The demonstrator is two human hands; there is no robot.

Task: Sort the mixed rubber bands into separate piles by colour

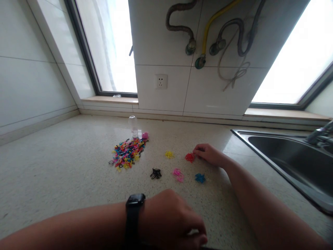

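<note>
My right hand (209, 155) reaches in from the right, its fingers drawn together at the edge of a small heap of red rubber bands (189, 158). Whatever is between those fingertips is too small to make out. Close to the camera, my left hand (173, 220) is curled, thumb and finger meeting, with anything in them hidden; a black watch (135, 200) is on that wrist. Small heaps of yellow (169, 154), black (155, 174), pink (178, 175) and blue rubber bands (200, 178) lie apart on the counter. A large mixed pile of rubber bands (128, 152) sits to the left.
Behind the mixed pile stands a clear plastic bottle (132, 126), with a pink piece (145, 135) beside it. A steel sink (281, 152) with a faucet (321, 133) is at the right. The speckled counter (65, 156) meets a tiled wall with a socket (161, 81).
</note>
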